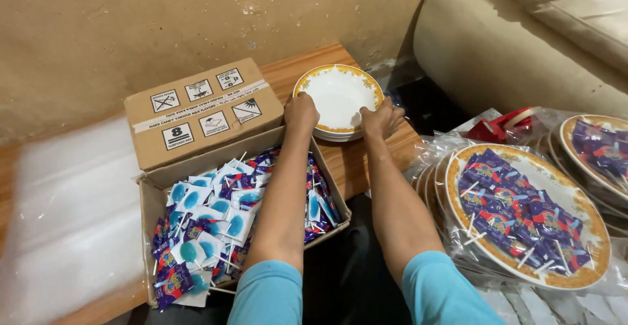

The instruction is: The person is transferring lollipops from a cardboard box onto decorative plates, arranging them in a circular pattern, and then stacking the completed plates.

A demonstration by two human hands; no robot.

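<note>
A stack of white plates with gold rims [339, 95] sits on the wooden table [297, 67] against the wall. My left hand [301, 111] grips the stack's near-left rim. My right hand [382, 118] grips its near-right rim. Both forearms reach forward over an open cardboard box [196, 119] filled with wrapped blue lollipops [209, 220].
To the right, plates loaded with wrapped lollipops and covered in clear plastic [523, 214] lean in a row, with another such plate [598, 148] behind. A red tape dispenser [500, 125] lies near them. A beige sofa [523, 44] stands at the far right.
</note>
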